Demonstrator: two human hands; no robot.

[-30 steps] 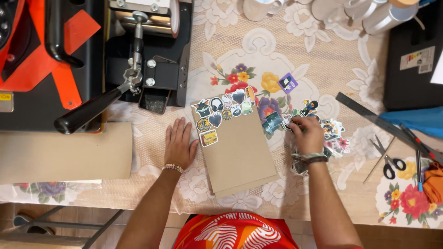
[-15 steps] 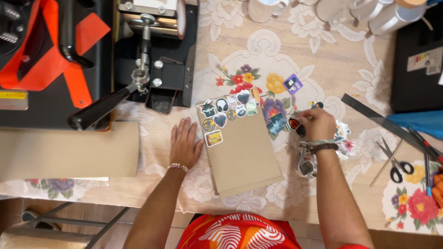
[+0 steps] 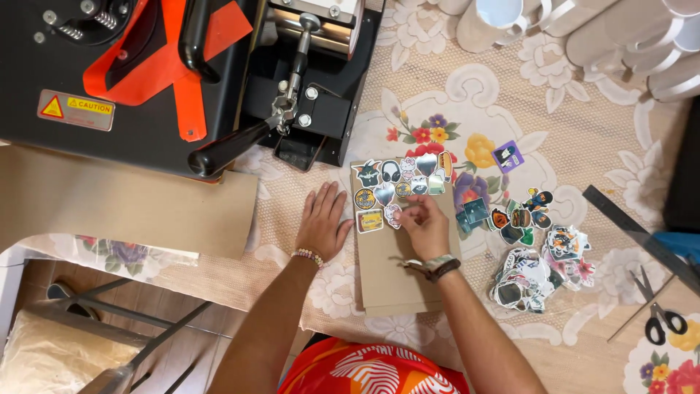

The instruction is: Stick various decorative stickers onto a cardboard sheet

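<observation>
Here, floral lace tablecloth (image 3: 467, 102), brown card (image 3: 397, 277), heat press (image 3: 146, 73)

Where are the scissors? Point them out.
In the head view, the scissors lie at the far right of the table, just below the dark ruler and to the right of the loose sticker pile, well away from the right hand.

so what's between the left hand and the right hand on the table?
Head view: only the left strip of the brown card, bearing a yellow sticker, separates the left hand from the right hand.
</observation>
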